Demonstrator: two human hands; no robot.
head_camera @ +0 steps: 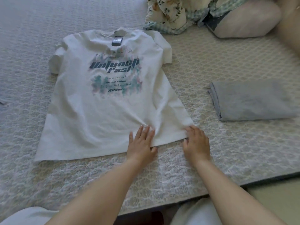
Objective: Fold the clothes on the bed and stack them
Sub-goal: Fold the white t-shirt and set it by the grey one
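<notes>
Head view: left hand point(140, 142) flat, right hand point(196, 142) pinching the hem corner, white T-shirt point(103, 103) running lengthwise toward twelve o'clock.

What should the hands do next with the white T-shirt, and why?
Probably smooth the T-shirt flat first. It lies spread out and unfolded, with wrinkles by the hem, where the left hand rests flat and the right hand grips the corner. Then a side can fold in, like the folded grey garment nearby.

A pale pillow point(246, 18) lay at the far right of the quilted bed point(211, 62), beside a strip of floor point(276, 192).
</notes>
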